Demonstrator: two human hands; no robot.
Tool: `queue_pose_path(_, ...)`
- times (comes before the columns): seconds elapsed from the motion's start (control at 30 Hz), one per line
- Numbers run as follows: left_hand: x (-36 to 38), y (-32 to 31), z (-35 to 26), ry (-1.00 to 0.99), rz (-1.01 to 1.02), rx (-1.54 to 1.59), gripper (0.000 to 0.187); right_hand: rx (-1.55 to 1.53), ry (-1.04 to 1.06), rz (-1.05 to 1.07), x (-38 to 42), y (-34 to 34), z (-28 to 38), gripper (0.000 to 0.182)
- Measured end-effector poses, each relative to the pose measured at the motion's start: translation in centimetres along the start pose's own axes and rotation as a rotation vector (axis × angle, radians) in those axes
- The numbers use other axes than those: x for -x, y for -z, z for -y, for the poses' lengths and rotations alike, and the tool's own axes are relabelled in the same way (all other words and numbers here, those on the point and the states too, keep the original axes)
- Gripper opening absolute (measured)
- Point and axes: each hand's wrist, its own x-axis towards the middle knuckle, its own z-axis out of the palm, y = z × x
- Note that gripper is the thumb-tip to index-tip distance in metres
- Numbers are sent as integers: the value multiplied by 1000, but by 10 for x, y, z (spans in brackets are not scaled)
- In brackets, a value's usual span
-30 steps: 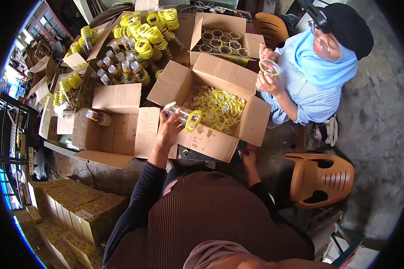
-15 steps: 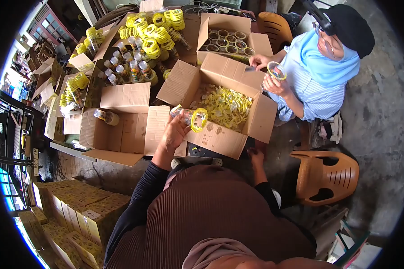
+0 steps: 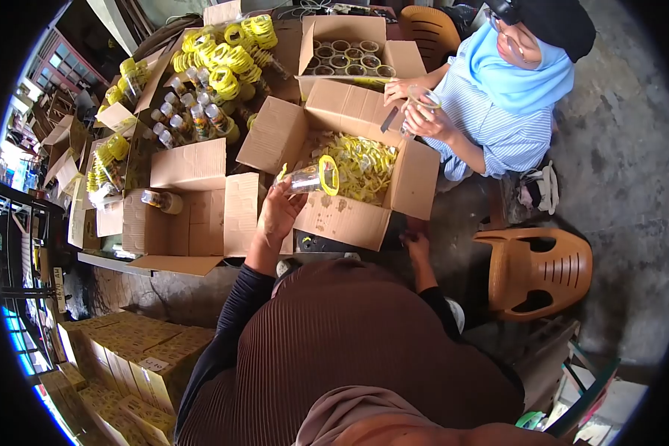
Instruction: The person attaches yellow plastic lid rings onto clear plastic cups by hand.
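Observation:
My left hand is closed around a clear plastic cup. The cup lies on its side in the air, its yellow rim facing right, and a scrap of yellow shows at its other end. Behind it stands an open cardboard box with yellow plastic scraps piled inside. Lower down, by the front right corner of this box, my right hand has its fingers curled in shadow; I cannot tell what is in them.
Across the box a person holds a clear cup and a dark blade. A carton of cups stands behind. Stacked yellow-rimmed cups fill the back left, near an open box with one cup stack. An orange chair stands right.
The view has shifted, so the table appears further left. The cup in my left hand has turned more side-on. The person opposite has tilted their cup, and their blade shows more clearly.

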Motion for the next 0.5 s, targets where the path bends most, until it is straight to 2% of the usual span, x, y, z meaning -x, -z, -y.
queue_pose_path(0.03, 1, -3, 2, -6, -12, 1, 28, 0, 4, -2, -7, 6, -11, 31)
queue_pose_path(0.1, 7, -17, 3, -53, -9, -6, 29, -6, 105, 152, -37, 22, -45, 35)
queue_pose_path(0.13, 5, -17, 4, -61, -4, -6, 29, -7, 115, 153, -36, 32, -32, 35)
queue_pose_path(0.2, 2, -10, 7, -70, 37, -83, 40, 134, 42, 349, -24, 59, -6, 37)
queue_pose_path(0.33, 4, -13, 9, -89, 65, -51, 42, 170, 27, 499, -1, 88, 61, 36)
queue_pose_path(0.4, 5, -20, 14, -93, 23, -42, 42, 244, 242, 511, 0, 78, 83, 28)
queue_pose_path(0.43, 6, -22, 16, -73, -5, -37, 41, 246, 244, 514, 2, 67, 95, 28)
queue_pose_path(0.5, 3, -21, 24, -56, -51, -22, 38, 263, 436, 519, 8, 30, 118, 22)
